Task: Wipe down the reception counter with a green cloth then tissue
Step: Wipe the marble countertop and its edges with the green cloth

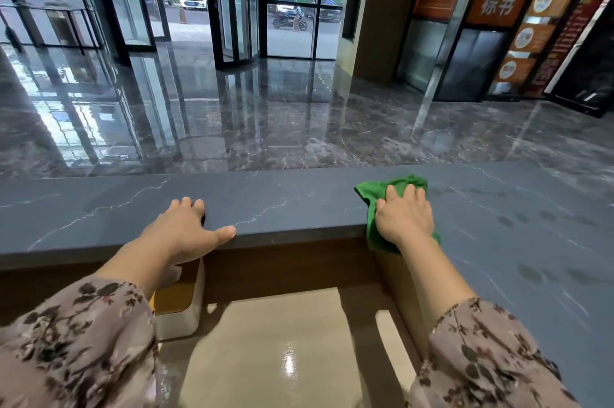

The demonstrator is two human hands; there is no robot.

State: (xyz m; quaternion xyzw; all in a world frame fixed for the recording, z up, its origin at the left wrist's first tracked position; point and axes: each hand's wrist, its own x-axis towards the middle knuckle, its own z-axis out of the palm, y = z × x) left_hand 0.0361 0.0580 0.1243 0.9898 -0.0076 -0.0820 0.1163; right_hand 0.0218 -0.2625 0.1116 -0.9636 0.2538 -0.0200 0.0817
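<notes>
left hand (186,228): palm down on the reception counter (282,198), fingers spread loosely, thumb along the near edge, holding nothing. looks like a brace only.
risk, left: bare skin on dark stone likely leaves fresh prints. if weight shifts, the hand could slip off the near edge toward the lower desk.
tissue box (179,311): on the lower desk (282,341) under the counter's near edge, partly hidden by the left forearm. a white tissue seems to stick up.
risk, box: the forearm is right over it. a dropped elbow could knock it or crush the tissue needed for step two.
green cloth (407,183): bunched on the counter top at the inner corner where the front run meets the right run. one tail hangs over the near edge.
right hand (403,215): laid flat on the cloth, fingers together pressing it down, not pinching as far as i can tell.
risk, cloth: a flat press with no real grip and a bunched cloth means a stroke may slide the hand over it, or drag it off the edge by the hanging tail. the folded wad would cover little.
smudges (531,271): dull oval marks along the right run, well apart from the cloth.
risk, coverage: easy to miss at the far right. judged cloth stage, tissue pass not yet begun.
</notes>
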